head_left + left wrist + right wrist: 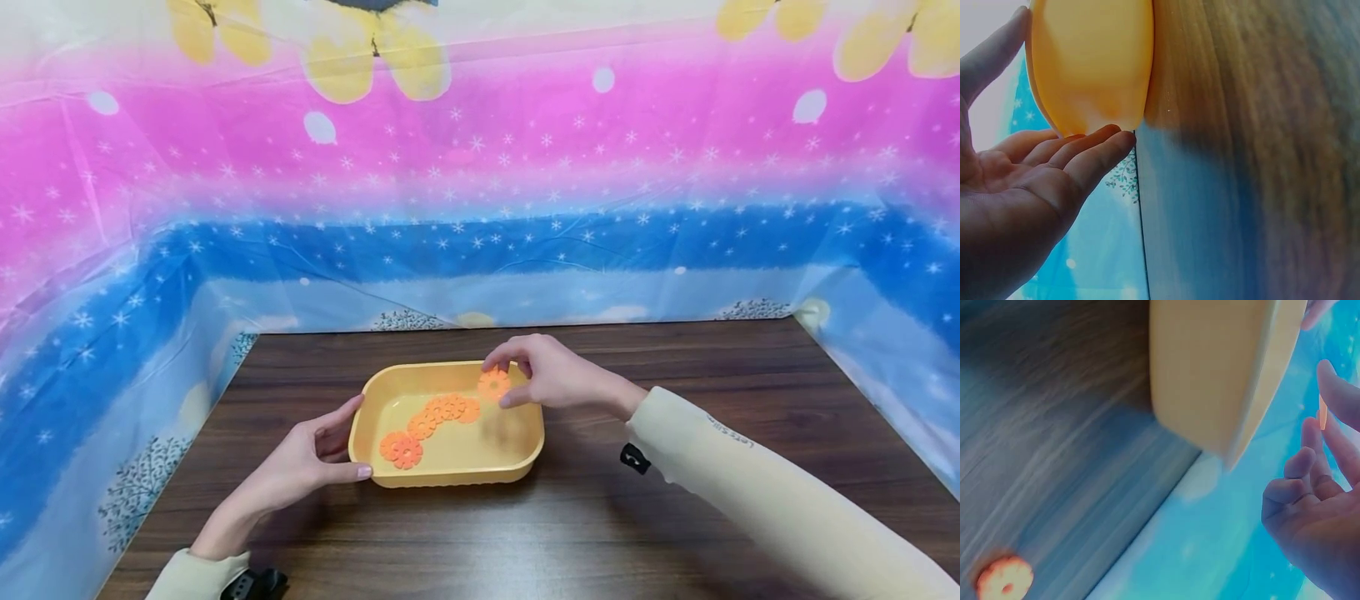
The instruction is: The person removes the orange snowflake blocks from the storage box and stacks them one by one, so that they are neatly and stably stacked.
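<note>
A yellow plastic tray [457,477] with rounded corners stands on the table in the head view. My left hand [300,460] grips its left end, thumb by the near corner and fingers along the far side. Inside, several orange snowflake building discs [407,451] lie in an overlapping curved row. Over the tray's far right corner, my right hand [558,375] pinches another orange snowflake disc [493,385] between thumb and fingers. Seen from the right wrist, this held disc [1322,412] is edge-on. The left wrist view shows the left fingers touching the tray's wall [1094,69].
The dark wooden table [600,533] extends around the tray. One more orange disc [1005,579] lies on the tabletop in the right wrist view. A pink and blue patterned cloth [480,183] hangs behind the table and along its sides.
</note>
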Demonstrator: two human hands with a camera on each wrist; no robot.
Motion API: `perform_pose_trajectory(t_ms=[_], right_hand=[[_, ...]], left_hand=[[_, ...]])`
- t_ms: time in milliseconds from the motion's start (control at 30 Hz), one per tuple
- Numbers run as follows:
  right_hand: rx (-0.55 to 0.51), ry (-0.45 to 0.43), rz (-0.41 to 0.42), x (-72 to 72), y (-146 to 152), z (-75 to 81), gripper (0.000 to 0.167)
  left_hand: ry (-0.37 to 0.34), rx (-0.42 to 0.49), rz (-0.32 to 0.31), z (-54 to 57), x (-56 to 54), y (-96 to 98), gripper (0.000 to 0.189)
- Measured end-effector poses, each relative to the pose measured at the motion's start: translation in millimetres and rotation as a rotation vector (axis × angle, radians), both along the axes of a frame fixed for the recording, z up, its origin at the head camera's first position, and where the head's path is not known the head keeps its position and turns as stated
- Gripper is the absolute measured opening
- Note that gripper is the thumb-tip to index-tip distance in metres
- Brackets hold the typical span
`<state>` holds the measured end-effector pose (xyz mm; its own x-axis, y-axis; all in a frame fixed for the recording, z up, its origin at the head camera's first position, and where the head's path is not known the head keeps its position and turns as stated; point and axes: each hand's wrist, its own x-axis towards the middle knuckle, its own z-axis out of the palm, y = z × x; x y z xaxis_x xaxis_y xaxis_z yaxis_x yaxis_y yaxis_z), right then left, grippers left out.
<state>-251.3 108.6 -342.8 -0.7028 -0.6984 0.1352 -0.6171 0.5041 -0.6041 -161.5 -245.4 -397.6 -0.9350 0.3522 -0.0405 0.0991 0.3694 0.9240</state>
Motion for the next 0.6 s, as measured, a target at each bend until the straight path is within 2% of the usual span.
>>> perform_pose_trajectory(t_ms=[267, 600], right_hand=[[0.008, 0.021, -0.083, -6.0, 31, -4.0, 0.044], [-0.007, 0.031, -0.134, -8.8, 65, -10.9, 0.040]], left_hand=[[-0.029, -0.007, 0.011, 0.0, 1.3, 0.7, 0.092], [-0.041, -0.020, 0.018, 0.2, 0.1, 0.2, 0.093]])
